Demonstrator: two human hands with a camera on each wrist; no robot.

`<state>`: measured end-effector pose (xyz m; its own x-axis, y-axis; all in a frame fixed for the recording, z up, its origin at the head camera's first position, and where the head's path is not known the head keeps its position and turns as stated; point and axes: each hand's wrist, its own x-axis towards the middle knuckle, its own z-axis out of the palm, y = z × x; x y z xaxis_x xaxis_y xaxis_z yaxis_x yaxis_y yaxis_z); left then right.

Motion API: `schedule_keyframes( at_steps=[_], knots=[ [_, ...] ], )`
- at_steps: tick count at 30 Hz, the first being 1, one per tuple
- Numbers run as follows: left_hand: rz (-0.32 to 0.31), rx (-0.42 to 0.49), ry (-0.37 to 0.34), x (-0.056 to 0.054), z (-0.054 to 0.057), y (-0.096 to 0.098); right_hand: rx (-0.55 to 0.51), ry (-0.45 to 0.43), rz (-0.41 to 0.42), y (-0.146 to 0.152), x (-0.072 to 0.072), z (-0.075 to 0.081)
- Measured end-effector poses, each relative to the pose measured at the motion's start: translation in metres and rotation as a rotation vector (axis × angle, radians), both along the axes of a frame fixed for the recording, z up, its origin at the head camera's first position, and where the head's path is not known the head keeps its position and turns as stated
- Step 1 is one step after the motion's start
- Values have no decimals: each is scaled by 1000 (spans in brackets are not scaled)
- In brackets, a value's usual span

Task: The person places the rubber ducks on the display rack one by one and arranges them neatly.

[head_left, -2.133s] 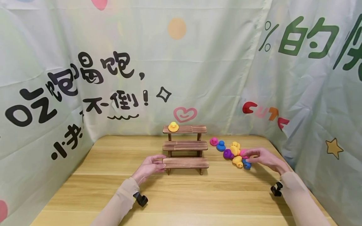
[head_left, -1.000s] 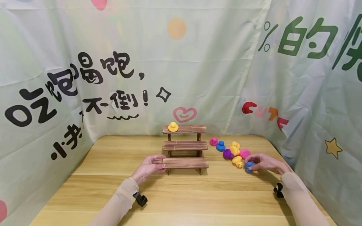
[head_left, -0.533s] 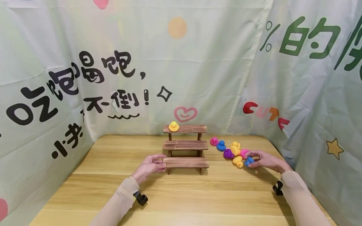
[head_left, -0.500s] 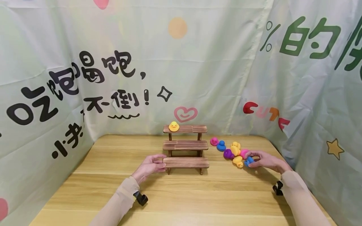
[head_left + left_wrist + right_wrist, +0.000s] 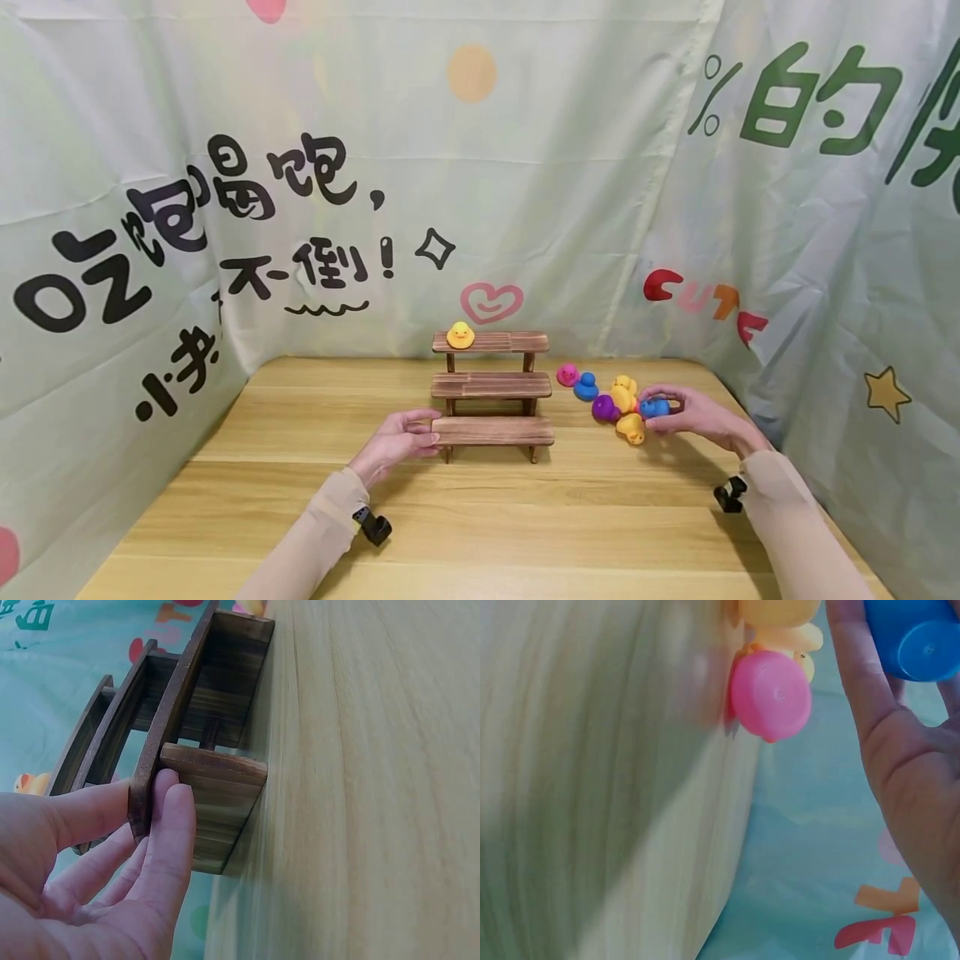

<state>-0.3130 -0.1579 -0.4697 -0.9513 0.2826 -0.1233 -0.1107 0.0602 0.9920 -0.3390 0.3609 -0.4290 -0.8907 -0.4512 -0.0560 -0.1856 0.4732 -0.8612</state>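
Observation:
A small three-tier wooden display stand [image 5: 495,431] is at the middle of the table. My left hand [image 5: 393,444] pinches the left end of its lowest shelf, thumb on one face and fingers on the other in the left wrist view [image 5: 112,870]. A yellow rubber duck [image 5: 461,336] sits at the left of the top shelf. Between thumb and fingers of my right hand [image 5: 701,414] is a blue rubber duck [image 5: 655,407], raised off the table. In the right wrist view, the blue duck [image 5: 911,634] shows its flat base. A pink duck [image 5: 771,694] lies tipped nearby, base showing.
Beside the stand's right side lie a magenta duck [image 5: 567,375], another blue duck [image 5: 587,387], a purple duck [image 5: 604,408] and yellow ducks, one of them tipped [image 5: 631,429]. A printed cloth [image 5: 570,208] hangs around the back and sides of the wooden table [image 5: 480,525].
My right hand has taken hold of the blue duck at the pile's near right and lifted it, now in front of the pink duck. My left hand stays on the stand.

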Motion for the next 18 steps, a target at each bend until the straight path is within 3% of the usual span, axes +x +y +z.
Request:
schedule_keyframes(
  at_steps=[18],
  knots=[
    [-6,11,12,1,1,0,-66,-9,-55,-20,0,5]
  ],
)
